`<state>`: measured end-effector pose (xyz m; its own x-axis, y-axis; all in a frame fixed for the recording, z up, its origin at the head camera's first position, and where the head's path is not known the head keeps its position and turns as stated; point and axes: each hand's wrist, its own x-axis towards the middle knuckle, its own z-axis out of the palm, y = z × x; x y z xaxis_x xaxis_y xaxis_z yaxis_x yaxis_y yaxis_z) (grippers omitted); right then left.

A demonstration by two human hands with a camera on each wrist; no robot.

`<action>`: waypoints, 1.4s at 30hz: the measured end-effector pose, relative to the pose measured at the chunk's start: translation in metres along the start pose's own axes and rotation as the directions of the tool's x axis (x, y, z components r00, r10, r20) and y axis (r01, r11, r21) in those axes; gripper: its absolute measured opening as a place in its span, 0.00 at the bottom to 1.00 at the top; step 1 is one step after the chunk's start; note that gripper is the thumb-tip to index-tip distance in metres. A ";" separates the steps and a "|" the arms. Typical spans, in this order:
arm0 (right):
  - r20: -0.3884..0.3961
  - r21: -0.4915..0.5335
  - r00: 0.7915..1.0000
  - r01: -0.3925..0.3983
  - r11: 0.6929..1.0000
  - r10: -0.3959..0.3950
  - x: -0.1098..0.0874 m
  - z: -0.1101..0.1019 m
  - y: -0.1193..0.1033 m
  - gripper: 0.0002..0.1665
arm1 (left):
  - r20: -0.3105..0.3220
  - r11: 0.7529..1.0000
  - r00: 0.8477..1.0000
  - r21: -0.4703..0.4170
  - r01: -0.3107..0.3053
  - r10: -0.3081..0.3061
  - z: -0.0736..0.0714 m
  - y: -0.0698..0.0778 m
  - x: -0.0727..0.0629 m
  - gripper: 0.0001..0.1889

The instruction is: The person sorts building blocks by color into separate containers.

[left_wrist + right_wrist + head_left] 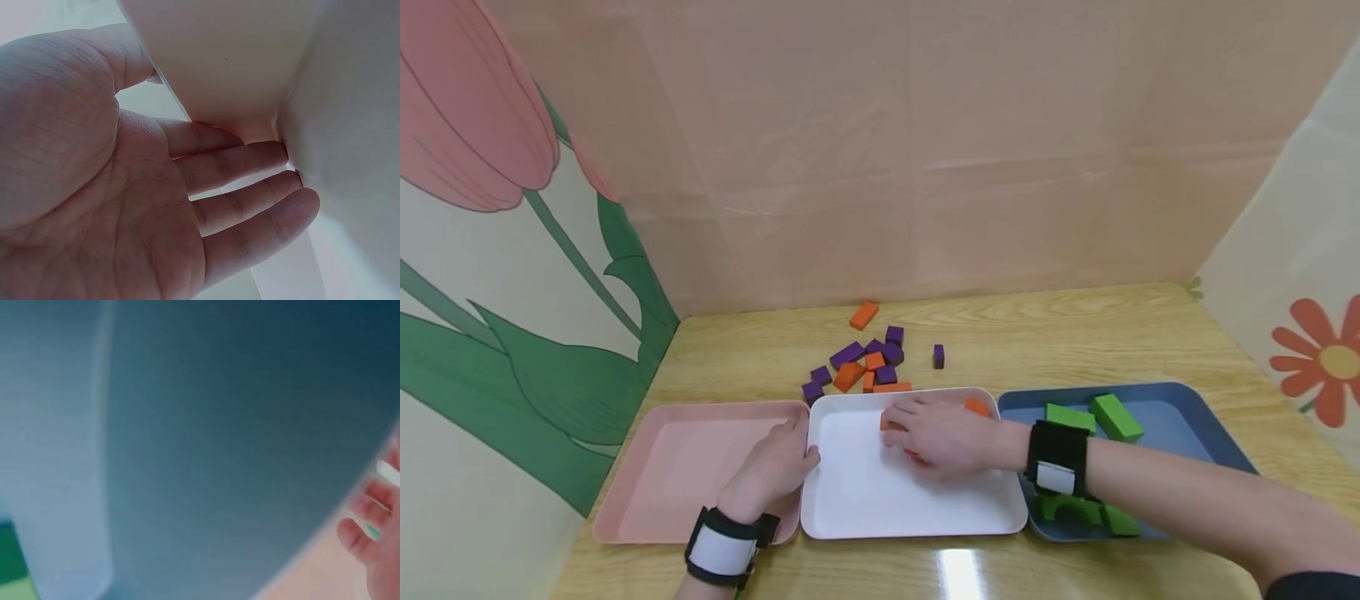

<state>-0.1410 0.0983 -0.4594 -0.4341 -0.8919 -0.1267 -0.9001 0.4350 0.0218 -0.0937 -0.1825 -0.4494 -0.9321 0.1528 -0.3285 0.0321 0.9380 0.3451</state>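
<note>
My left hand (772, 465) lies over the right side of the pink tray (647, 475), its fingers at the left rim of the white tray (865, 508). In the left wrist view the left hand (156, 181) has its fingers extended against a pale tray wall (231, 56). My right hand (946, 435) is palm down over the white tray, fingers loosely bent and apart. One orange block (884, 422) shows at its fingertips, and a bit of orange shows by the thumb. Behind the hand is another orange block (977, 407). The palm side is mostly hidden.
The blue tray (1180, 417) at right, under my right forearm, holds several green blocks (1116, 417). Beyond the white tray lie several purple blocks (847, 355) and orange blocks (849, 377). One orange block (864, 315) lies near the back wall (910, 208).
</note>
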 end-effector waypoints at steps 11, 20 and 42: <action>-0.041 0.165 0.987 -0.148 0.975 0.157 0.000 -0.011 0.031 0.51 | -0.003 1.000 1.000 -0.011 0.008 -0.008 0.002 0.000 0.001 0.37; -0.005 0.135 0.988 -0.153 0.979 0.155 0.009 -0.008 0.046 0.48 | 0.003 1.000 1.000 -0.015 0.011 -0.011 0.003 -0.001 0.001 0.37; -0.079 0.165 0.959 -0.257 0.952 0.272 0.006 -0.003 0.078 0.19 | -0.009 1.000 1.000 -0.006 0.007 -0.007 0.002 0.001 0.000 0.36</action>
<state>-0.2141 0.1272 -0.4557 -0.6643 -0.7466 -0.0371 -0.7398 0.6637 -0.1100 -0.0931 -0.1814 -0.4508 -0.9353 0.1435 -0.3234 0.0233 0.9370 0.3485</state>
